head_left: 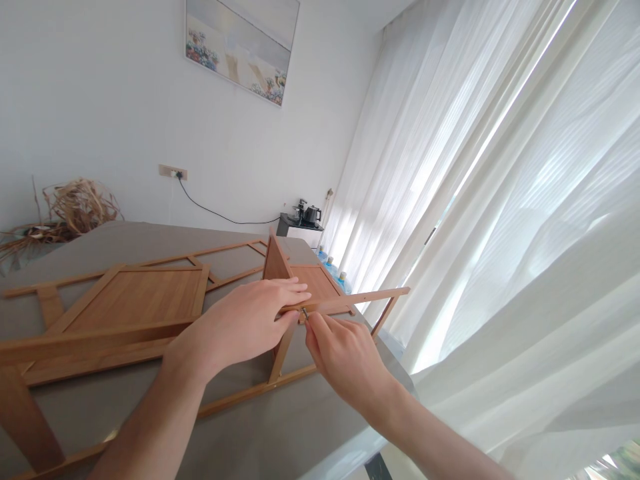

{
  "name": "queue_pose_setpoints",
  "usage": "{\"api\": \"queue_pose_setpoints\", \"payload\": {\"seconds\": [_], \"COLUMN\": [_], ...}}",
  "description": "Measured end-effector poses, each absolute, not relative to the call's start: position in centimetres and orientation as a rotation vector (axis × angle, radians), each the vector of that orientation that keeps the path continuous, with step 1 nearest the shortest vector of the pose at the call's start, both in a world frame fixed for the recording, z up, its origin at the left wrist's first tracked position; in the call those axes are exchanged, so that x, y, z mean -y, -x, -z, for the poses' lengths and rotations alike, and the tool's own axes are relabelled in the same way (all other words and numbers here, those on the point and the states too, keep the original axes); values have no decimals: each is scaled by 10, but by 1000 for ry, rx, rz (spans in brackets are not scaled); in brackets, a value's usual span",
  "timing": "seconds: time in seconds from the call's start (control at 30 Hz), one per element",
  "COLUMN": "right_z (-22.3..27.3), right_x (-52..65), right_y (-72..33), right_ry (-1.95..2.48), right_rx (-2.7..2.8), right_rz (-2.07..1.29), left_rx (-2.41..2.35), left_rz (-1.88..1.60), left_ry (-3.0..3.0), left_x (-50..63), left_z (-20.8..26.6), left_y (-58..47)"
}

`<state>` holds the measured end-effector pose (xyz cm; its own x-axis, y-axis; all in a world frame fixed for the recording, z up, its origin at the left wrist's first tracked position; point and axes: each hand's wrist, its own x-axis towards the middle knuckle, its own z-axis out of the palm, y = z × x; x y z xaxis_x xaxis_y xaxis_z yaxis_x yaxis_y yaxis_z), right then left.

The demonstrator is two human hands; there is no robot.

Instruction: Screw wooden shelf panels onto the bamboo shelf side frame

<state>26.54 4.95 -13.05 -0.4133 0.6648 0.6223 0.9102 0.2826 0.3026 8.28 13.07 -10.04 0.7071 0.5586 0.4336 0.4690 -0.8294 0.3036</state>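
Observation:
My left hand (245,320) is clamped over a narrow wooden rail (360,299), fingers on top and thumb at the near side. Between the thumb and fingers of my right hand (345,357) is a small metal screw (305,313), its far end against the rail right beside my left thumb. A slatted wooden panel (275,260) stands tilted just behind my left fingers. Past the rail lies another wooden panel (317,283). The rail belongs to a wooden frame, whose lower bar (250,397) rests on the table. My fingers partly hide the joint.
Another wooden panel (140,297) and several frame bars lie at left on the grey table (280,433). Dried stalks (83,207) are at the far left. Behind stands a small cabinet with a kettle (313,214). Several water bottles (342,280) stand by the white curtains (490,220).

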Motion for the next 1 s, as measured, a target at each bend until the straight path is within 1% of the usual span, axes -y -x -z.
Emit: {"api": "queue_pose_setpoints", "payload": {"seconds": [0.27,0.33,0.4,0.47,0.57,0.67,0.73,0.77,0.83,1.0], "right_z": [125,125,124,124,127,134,140,143,148,157], "right_x": [-49,-49,-50,-50,-48,-47,-45,-45,-44,-43], "right_y": [-270,-271,-270,-267,-260,-253,-250,-248,-247,-250], "right_ry": [1351,1360,1391,1479,1597,1513,1445,1435,1449,1451], "right_rx": [2307,2317,2323,2296,2171,1976,1870,1845,1852,2019], "right_rz": [1112,1101,1019,833,306,-251,-413,-419,-322,214], "left_rx": [-856,-863,-864,-862,-863,-867,-867,-868,-872,-864], "left_rz": [-763,-753,-750,-747,-748,-744,-740,-742,-747,-757], "left_ry": [-2737,-2741,-2743,-2742,-2732,-2726,-2723,-2719,-2705,-2679], "left_x": [-129,-129,-129,-130,-130,-130,-130,-130,-130,-129], "left_z": [98,98,97,98,99,99,99,98,98,97], "left_y": [-83,-84,-84,-84,-84,-84,-84,-84,-84,-83]}}
